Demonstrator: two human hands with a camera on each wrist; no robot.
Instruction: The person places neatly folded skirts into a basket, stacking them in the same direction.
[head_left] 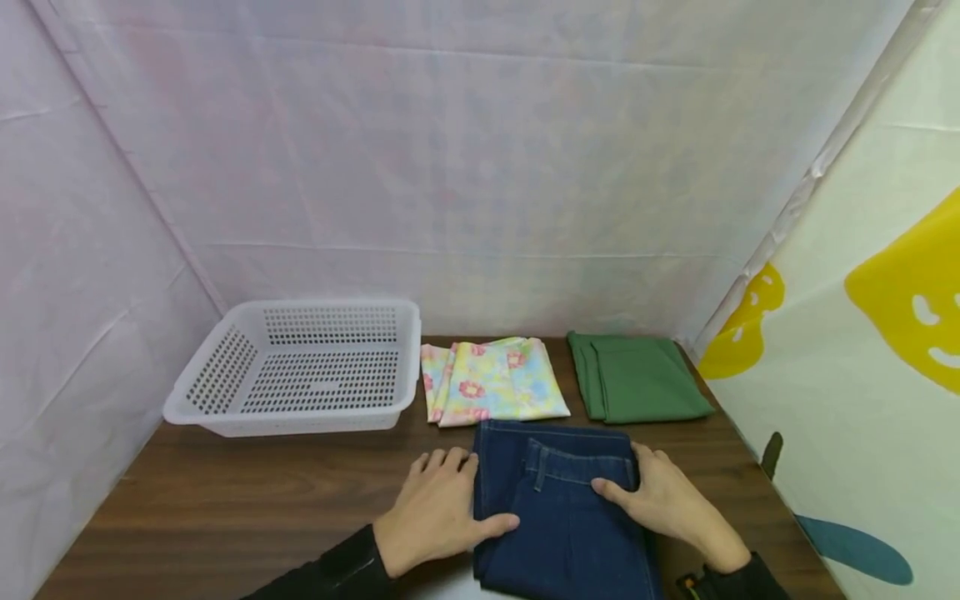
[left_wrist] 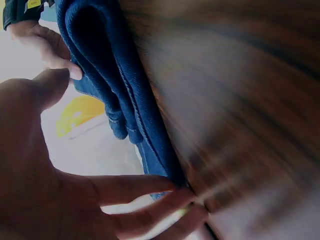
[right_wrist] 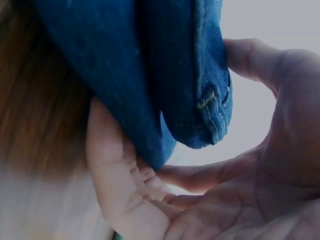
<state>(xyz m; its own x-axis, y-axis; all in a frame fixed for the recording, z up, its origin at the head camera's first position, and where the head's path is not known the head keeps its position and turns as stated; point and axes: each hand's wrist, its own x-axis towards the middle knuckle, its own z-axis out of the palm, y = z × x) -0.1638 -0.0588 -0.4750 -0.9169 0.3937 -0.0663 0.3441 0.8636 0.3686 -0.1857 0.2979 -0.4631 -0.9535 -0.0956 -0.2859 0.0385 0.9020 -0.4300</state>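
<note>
Folded dark blue jeans point(head_left: 566, 508) lie on the table's near side, waistband toward the far end, with folded layers showing at the edge in the left wrist view. My left hand point(head_left: 438, 512) lies along their left edge, fingers stretched and fingertips point(left_wrist: 182, 197) right at the lower layer, thumb over the top. On the opposite side my right hand point(head_left: 667, 500) grips the right edge near the waistband. Its thumb point(right_wrist: 247, 57) rests on the upper fold, and its bent fingers point(right_wrist: 117, 165) reach round the bottom layer.
A white perforated basket point(head_left: 397, 421) stands at the back left of the wooden table point(head_left: 247, 492). Beside it lies a folded floral cloth point(head_left: 498, 383), and farther right a folded green cloth point(head_left: 645, 383). White sheeting point(head_left: 465, 167) encloses the back and sides.
</note>
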